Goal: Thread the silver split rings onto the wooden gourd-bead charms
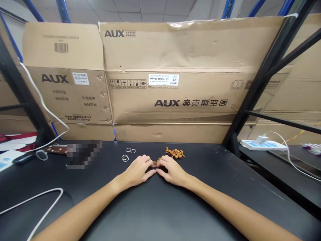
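Your left hand (136,170) and right hand (173,171) meet over small brown beads (155,163) on the black worktop (213,160).
Your fingers pinch narrowly on them; a slip could roll them toward the wooden bead cluster (175,153) or metal rings (125,158). The cardboard box (165,97) reads AUX, KFR-46G.

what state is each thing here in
small brown beads, bunched between the hands
left hand, curled, fingers against the beads
right hand, curled, fingers against the beads
wooden bead strand, lying in a heap
metal rings, lying flat in two pairs
power strip, white plug inserted
AUX cardboard cartons, flattened, propped upright
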The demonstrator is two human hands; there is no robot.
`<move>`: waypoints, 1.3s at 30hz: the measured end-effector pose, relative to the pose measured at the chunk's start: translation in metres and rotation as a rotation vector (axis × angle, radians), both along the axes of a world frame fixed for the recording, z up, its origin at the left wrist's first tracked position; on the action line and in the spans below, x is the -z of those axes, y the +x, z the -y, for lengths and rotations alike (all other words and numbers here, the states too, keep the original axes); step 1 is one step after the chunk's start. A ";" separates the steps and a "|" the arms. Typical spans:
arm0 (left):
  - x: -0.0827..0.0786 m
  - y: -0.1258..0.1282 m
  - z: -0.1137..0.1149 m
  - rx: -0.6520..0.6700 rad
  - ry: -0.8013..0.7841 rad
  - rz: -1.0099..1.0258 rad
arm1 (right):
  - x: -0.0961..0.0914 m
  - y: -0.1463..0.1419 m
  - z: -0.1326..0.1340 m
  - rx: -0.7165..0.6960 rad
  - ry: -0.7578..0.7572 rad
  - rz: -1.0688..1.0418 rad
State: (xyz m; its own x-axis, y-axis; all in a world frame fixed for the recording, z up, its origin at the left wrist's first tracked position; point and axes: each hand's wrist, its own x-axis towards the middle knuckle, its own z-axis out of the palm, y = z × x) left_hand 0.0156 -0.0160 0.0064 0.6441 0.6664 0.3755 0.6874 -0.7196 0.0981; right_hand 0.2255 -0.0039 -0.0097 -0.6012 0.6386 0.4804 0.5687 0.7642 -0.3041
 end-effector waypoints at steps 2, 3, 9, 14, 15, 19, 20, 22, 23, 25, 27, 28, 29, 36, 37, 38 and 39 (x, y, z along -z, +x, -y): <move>0.004 -0.002 -0.003 -0.062 0.002 0.024 | 0.002 0.001 -0.002 0.021 0.006 0.027; 0.006 -0.004 -0.005 -0.088 -0.009 0.026 | 0.003 0.002 -0.003 0.032 -0.005 0.047; 0.016 -0.009 -0.011 -0.121 -0.069 0.025 | 0.007 0.004 -0.005 0.056 -0.058 0.108; 0.014 -0.008 -0.010 -0.125 -0.064 0.032 | 0.008 0.003 -0.005 0.052 -0.047 0.079; 0.014 -0.008 -0.009 -0.125 -0.065 0.033 | 0.008 0.003 -0.005 0.053 -0.046 0.081; 0.015 -0.009 -0.010 -0.116 -0.061 0.044 | 0.008 0.004 -0.005 0.053 -0.045 0.080; 0.015 -0.009 -0.011 -0.113 -0.057 0.048 | 0.008 0.004 -0.005 0.051 -0.045 0.075; 0.016 -0.009 -0.011 -0.110 -0.052 0.053 | 0.008 0.004 -0.005 0.048 -0.042 0.070; 0.016 -0.009 -0.011 -0.110 -0.052 0.054 | 0.008 0.004 -0.005 0.047 -0.040 0.070; 0.016 -0.009 -0.011 -0.111 -0.052 0.051 | 0.008 0.003 -0.005 0.046 -0.035 0.070; 0.016 -0.009 -0.011 -0.114 -0.051 0.041 | 0.008 0.003 -0.005 0.051 -0.032 0.076; 0.015 -0.009 -0.011 -0.117 -0.053 0.036 | 0.008 0.003 -0.005 0.054 -0.031 0.080; 0.015 -0.009 -0.011 -0.118 -0.055 0.032 | 0.008 0.003 -0.005 0.054 -0.030 0.083; 0.015 -0.009 -0.011 -0.107 -0.059 0.053 | 0.009 0.004 -0.005 0.044 -0.027 0.069; 0.016 -0.009 -0.011 -0.108 -0.059 0.053 | 0.009 0.004 -0.005 0.044 -0.025 0.070; 0.016 -0.009 -0.011 -0.109 -0.058 0.051 | 0.009 0.004 -0.005 0.044 -0.024 0.070; 0.016 -0.009 -0.012 -0.109 -0.057 0.047 | 0.009 0.004 -0.005 0.044 -0.023 0.071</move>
State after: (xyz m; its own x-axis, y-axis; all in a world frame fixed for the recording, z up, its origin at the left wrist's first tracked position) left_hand 0.0063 -0.0044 -0.0093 0.5492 0.7528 0.3628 0.7549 -0.6331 0.1710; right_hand 0.2291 0.0016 -0.0186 -0.6042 0.6754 0.4228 0.6222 0.7314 -0.2790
